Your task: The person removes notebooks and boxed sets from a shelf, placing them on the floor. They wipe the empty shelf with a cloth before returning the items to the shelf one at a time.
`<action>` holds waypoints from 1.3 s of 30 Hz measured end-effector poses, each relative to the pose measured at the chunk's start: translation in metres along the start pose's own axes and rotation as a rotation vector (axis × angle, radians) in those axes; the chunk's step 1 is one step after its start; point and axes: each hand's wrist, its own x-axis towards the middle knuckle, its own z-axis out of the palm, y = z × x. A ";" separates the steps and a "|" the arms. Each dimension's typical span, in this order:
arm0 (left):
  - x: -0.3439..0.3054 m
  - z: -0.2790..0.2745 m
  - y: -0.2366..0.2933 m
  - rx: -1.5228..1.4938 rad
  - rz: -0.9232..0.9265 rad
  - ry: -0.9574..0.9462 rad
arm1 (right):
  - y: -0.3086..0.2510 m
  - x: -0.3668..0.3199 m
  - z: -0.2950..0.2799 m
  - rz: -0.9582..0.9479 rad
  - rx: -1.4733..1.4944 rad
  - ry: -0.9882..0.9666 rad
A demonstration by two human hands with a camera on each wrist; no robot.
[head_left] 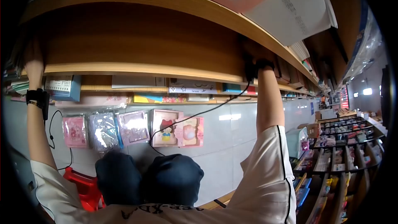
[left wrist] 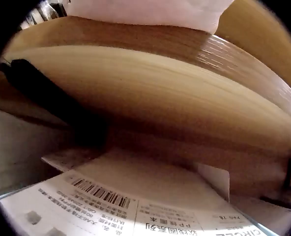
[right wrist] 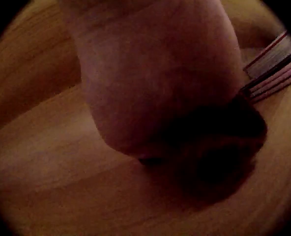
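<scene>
Both arms reach into a deep wooden shelf (head_left: pixel 145 43). My left hand (head_left: pixel 33 56) is inside the shelf's left end, beside upright books or notebooks in shadow; its fingers fade into the dark. In the left wrist view only a pale part of the hand (left wrist: pixel 150 12) shows, above the shelf board (left wrist: pixel 150 73). At the right end my right hand (head_left: pixel 259 52) lies deep in shadow under the upper board. The right wrist view shows this hand (right wrist: pixel 155 73) close over the wood, near several thin books (right wrist: pixel 276 66). What its darkened fingers hold, I cannot tell.
Below the shelf edge stands a blue notebook pack (head_left: pixel 62 87) with a printed label. Packaged pink sets (head_left: pixel 166 128) and clear-wrapped packs (head_left: pixel 103 130) lie on the tiled floor. A black cable (head_left: pixel 203 111) hangs across. A red stool (head_left: pixel 85 188) stands at lower left.
</scene>
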 end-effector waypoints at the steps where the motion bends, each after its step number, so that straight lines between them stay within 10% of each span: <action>1: -0.002 0.004 -0.001 0.003 0.012 0.000 | -0.008 -0.005 -0.010 0.161 0.092 -0.207; 3: -0.002 0.018 0.002 -0.256 -0.146 0.053 | 0.000 -0.016 -0.013 0.066 -0.108 -0.031; 6: 0.006 0.014 0.001 -0.246 -0.090 -0.010 | 0.049 -0.031 0.014 0.130 0.433 -0.074; 9: 0.004 -0.003 0.011 -0.370 -0.146 -0.029 | 0.107 -0.064 0.077 -0.439 -0.396 -0.360; 11: 0.008 -0.008 0.015 -0.428 -0.155 0.015 | 0.111 -0.095 0.062 -0.332 -0.042 -0.298; 12: 0.009 -0.010 0.017 -0.402 -0.154 0.054 | 0.106 -0.110 0.045 0.015 -0.021 -0.694; 13: 0.009 -0.011 0.017 -0.373 -0.156 0.093 | 0.115 -0.121 0.052 0.267 0.164 -0.648; 17: -0.002 -0.008 0.018 0.109 0.064 0.047 | 0.076 -0.161 0.022 0.073 0.440 -0.146; 27: 0.008 -0.080 0.050 0.036 -0.084 0.026 | -0.080 -0.096 -0.040 -0.416 0.399 -0.353; 29: 0.018 -0.099 0.054 -0.179 -0.154 -0.607 | -0.113 -0.089 -0.046 -0.495 0.425 -0.318; 30: 0.004 -0.089 0.058 -0.135 -0.107 -0.108 | -0.136 -0.087 -0.048 -0.557 0.495 -0.231; 32: 0.011 -0.100 0.058 -0.322 -0.175 -0.260 | -0.189 -0.077 -0.044 -0.599 0.558 -0.196; 35: 0.015 -0.121 0.052 -1.062 -0.491 0.093 | -0.277 -0.057 -0.046 -0.687 0.682 -0.192; 37: 0.011 -0.143 0.043 -1.089 -0.258 0.489 | -0.329 -0.054 -0.051 -0.628 0.548 -0.215; 39: -0.011 -0.178 0.038 -1.271 -0.215 0.453 | -0.374 -0.053 -0.059 -0.614 0.540 -0.023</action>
